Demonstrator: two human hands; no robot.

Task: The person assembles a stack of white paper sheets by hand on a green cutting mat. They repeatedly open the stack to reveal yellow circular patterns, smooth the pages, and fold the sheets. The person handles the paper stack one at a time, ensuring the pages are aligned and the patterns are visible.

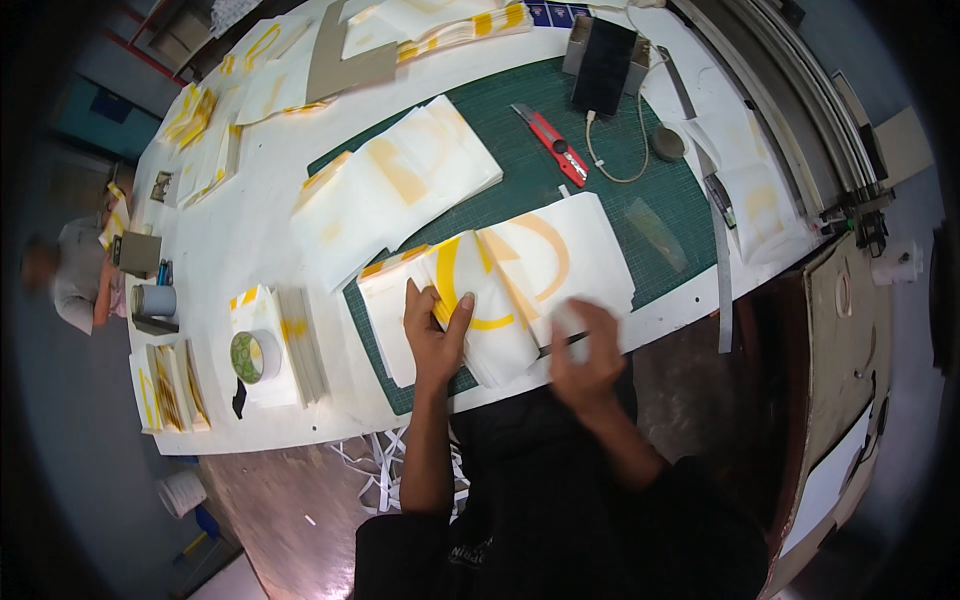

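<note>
A stack of white printed sheets (585, 225) lies near the table's front edge, partly over a green cutting mat (680, 200). Pale orange curved shapes mark its right part. On its left part, my left hand (438, 335) has its thumb over the leaf with a bright yellow curve and its fingers at that leaf's left side, gripping it. By the stack's lower right edge, my right hand (588, 355) is raised and smeared by motion; whether anything is between its fingers does not show. A second stack of printed sheets (400, 180) lies behind, slanted across the mat.
A red cutter knife (552, 145) lies on the mat near a dark phone (604, 65) with a cable. A metal ruler (725, 280) overhangs the front edge at right. Left stand a tape roll (250, 357) on paper stacks and a tin (155, 300). Another person (80, 260) is far left.
</note>
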